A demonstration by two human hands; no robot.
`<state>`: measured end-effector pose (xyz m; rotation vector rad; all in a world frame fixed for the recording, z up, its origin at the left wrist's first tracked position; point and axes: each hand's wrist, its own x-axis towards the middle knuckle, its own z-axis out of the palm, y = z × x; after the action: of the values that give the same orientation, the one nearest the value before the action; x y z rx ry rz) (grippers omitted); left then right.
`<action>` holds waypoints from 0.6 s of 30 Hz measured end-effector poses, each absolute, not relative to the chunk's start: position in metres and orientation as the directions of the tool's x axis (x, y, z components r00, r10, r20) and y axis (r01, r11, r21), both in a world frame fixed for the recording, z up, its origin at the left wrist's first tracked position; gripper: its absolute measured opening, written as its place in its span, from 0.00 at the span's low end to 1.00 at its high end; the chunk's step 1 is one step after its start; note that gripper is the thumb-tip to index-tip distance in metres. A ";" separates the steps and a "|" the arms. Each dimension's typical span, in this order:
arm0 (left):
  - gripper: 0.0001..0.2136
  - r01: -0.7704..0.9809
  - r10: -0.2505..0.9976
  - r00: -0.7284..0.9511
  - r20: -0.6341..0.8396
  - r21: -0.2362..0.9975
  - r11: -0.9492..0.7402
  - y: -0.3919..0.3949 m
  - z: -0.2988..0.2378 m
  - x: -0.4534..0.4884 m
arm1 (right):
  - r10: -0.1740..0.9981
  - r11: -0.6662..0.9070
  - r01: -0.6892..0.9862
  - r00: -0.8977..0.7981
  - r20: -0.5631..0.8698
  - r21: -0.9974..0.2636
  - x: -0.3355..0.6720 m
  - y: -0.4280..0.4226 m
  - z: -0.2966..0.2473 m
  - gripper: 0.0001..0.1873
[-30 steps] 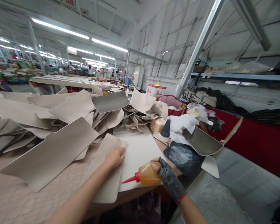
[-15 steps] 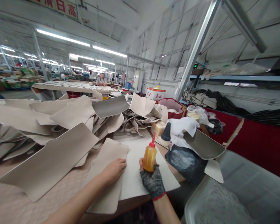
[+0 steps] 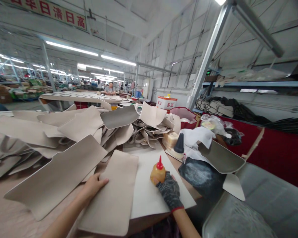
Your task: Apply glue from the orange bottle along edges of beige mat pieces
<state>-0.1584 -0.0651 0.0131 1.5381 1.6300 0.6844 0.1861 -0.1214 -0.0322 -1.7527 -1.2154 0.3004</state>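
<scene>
My right hand (image 3: 170, 191), in a dark fingerless glove, is closed around an amber squeeze bottle (image 3: 157, 173) with a red nozzle pointing up; the bottle stands over a white sheet (image 3: 149, 188) on the workbench. My bare left hand (image 3: 94, 185) rests at the left edge of a beige cut panel (image 3: 114, 195) that lies partly over the white sheet, thumb on top and fingers curled at its edge. A larger beige panel (image 3: 57, 175) lies just left of that hand.
A heap of beige panels (image 3: 64, 129) covers the table's left and back. To the right lie a black-capped bottle (image 3: 178, 145), white cloth (image 3: 198, 135), a dark cloth (image 3: 198, 175), a red-and-white tub (image 3: 167, 102) and a grey bin (image 3: 258, 205). A person sits far back (image 3: 110, 88).
My right hand swung the bottle from lying sideways to upright and brought it nearer. My left hand slid from the beige panel's upper right edge to its left edge.
</scene>
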 end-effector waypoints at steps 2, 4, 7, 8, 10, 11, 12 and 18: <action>0.25 0.450 0.982 0.078 -0.170 0.885 0.117 -0.079 0.017 -0.152 | 0.809 -0.092 0.786 0.418 0.415 -0.612 0.192 -0.128 -0.042 0.32; 0.24 0.275 0.981 0.104 -0.162 0.953 0.129 -0.095 0.027 -0.148 | 0.691 -0.004 0.825 0.411 0.594 -0.565 0.190 -0.138 -0.051 0.39; 0.27 0.020 0.977 0.126 -0.170 0.985 0.169 -0.122 0.047 -0.147 | 0.472 0.219 0.806 0.406 0.782 -0.550 0.165 -0.154 -0.053 0.27; 0.29 -0.034 0.977 0.118 -0.179 0.982 0.184 -0.132 0.054 -0.147 | 0.509 0.278 0.758 0.404 0.760 -0.590 0.151 -0.158 -0.049 0.22; 0.32 -0.075 0.977 0.084 -0.194 0.977 0.201 -0.149 0.064 -0.151 | 0.753 0.291 0.583 0.350 0.558 -0.759 0.119 -0.164 -0.034 0.22; 0.33 -0.067 0.978 0.070 -0.198 0.977 0.202 -0.157 0.067 -0.154 | 0.847 0.244 0.446 0.335 0.413 -0.861 0.102 -0.166 -0.024 0.26; 0.33 -0.027 0.980 0.066 -0.186 0.982 0.188 -0.164 0.067 -0.158 | 0.887 0.231 0.304 0.325 0.329 -0.924 0.086 -0.167 -0.014 0.29; 0.23 0.556 0.920 -0.153 0.359 0.801 -0.220 -0.195 0.029 -0.185 | 0.908 0.346 0.265 0.146 0.392 -0.900 0.027 -0.187 0.021 0.18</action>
<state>-0.1853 -0.1953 0.0295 1.7442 1.6670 1.3282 0.0270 -0.1868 0.0208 -1.1674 -1.3829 0.6614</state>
